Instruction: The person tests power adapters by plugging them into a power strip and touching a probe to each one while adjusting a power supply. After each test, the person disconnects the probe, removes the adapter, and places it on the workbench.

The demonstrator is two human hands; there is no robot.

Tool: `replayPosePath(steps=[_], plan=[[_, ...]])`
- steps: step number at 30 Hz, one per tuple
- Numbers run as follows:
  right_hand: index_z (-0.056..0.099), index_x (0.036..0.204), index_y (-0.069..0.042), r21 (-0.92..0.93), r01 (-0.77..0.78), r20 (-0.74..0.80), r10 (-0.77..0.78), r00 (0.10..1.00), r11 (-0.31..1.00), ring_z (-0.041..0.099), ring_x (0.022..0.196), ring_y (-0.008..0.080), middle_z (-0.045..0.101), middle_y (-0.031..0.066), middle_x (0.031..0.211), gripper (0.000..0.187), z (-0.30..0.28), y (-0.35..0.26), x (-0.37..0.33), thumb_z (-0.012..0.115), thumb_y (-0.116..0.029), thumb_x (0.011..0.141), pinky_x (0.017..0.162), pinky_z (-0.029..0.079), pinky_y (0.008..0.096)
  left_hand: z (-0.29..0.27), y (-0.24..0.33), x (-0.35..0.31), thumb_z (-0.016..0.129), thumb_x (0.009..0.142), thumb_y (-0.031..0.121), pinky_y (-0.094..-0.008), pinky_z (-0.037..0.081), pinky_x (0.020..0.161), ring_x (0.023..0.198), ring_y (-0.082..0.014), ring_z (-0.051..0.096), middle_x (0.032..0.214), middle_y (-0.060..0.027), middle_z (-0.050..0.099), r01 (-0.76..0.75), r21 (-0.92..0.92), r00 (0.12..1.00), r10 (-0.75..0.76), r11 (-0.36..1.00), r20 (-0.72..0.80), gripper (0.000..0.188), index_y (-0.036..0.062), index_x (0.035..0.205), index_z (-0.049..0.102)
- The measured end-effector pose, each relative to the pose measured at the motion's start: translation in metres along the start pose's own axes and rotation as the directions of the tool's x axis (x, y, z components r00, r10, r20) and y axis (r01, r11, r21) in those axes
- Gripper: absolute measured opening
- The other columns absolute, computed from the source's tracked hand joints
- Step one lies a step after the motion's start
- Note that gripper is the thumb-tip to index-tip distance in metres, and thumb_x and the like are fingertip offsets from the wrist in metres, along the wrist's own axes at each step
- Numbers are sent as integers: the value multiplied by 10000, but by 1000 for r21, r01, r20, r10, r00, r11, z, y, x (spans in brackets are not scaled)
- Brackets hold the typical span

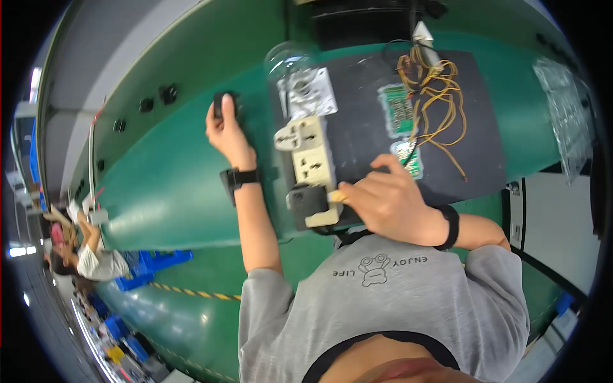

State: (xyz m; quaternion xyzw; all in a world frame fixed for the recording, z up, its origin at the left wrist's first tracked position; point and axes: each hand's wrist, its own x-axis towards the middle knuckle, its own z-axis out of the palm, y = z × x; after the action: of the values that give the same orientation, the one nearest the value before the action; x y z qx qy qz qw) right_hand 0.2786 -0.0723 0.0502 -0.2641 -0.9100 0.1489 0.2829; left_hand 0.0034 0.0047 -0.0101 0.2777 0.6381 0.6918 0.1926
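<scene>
My left hand [228, 135] is closed around a small black block-shaped piece [224, 105], raised over the green table on the left. My right hand [388, 203] is curled, its fingertips at the near end of a cream power strip [315, 163]. A small pale yellowish bit shows at those fingertips; what they pinch I cannot make out. Plugged into the strip beside them is a black adapter [307, 200]. A white plug adapter [288, 136] sits at the strip's far left side. Beyond my right hand lie green circuit boards [400, 111] in clear wrapping.
A dark mat [472, 147] covers part of the green table [166, 185]. Tangled yellow wires [454, 96] spread over its right side. A clear dome [290, 57] and a silvery plate [322, 89] stand behind the strip. Clear plastic packaging [565, 118] lies far right. Another person [96, 258] sits at left.
</scene>
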Motion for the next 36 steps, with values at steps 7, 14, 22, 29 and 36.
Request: replayPosePath(steps=[7, 14, 22, 29, 36], plan=[[646, 925, -78, -157, -141, -68, 132, 989, 977, 562, 844, 200, 619, 41, 894, 222, -71, 68, 21, 674, -217, 754, 867, 364, 375, -1, -17, 18, 687, 830, 189, -207, 325, 541, 614, -49, 338, 705, 60, 418, -187, 135, 981, 191, 973, -19, 402, -39, 1131, 552], [599, 1093, -32, -41, -505, -163, 493, 855, 862, 527, 1040, 324, 575, 148, 1107, 328, -138, 285, 69, 548, -284, 889, 921, 391, 375, 18, -34, 66, 655, 842, 148, -230, 411, 631, 686, -83, 479, 804, -19, 567, -357, 227, 934, 352, 906, 60, 557, 19, 1328, 416], [565, 1177, -94, -4, -518, 31, 518, 855, 855, 490, 1148, 366, 530, 191, 1234, 414, -105, 434, 150, 493, -338, 851, 985, 322, 518, 30, -36, 72, 648, 828, 216, -376, 337, 963, 1111, -264, 468, 1200, -151, 505, -320, 424, 947, 277, 847, 161, 673, 48, 1385, 309], [629, 1054, -88, -90, -775, 507, 699, 505, 626, 580, 949, 274, 610, 103, 1083, 369, -131, 399, 156, 620, -259, 728, 652, 516, 417, 29, -38, 74, 642, 843, 256, -325, 381, 854, 1024, -200, 497, 1122, -101, 528, -321, 433, 947, 300, 842, 118, 556, 61, 1308, 408], [644, 1005, -34, 98, -762, 668, 525, 527, 641, 573, 841, 137, 640, 37, 885, 393, -150, 374, 74, 684, -345, 768, 675, 470, 278, 29, -41, 81, 628, 849, 253, -328, 363, 877, 1045, -203, 484, 1136, -89, 532, -322, 410, 947, 298, 853, 124, 516, 47, 1283, 439]])
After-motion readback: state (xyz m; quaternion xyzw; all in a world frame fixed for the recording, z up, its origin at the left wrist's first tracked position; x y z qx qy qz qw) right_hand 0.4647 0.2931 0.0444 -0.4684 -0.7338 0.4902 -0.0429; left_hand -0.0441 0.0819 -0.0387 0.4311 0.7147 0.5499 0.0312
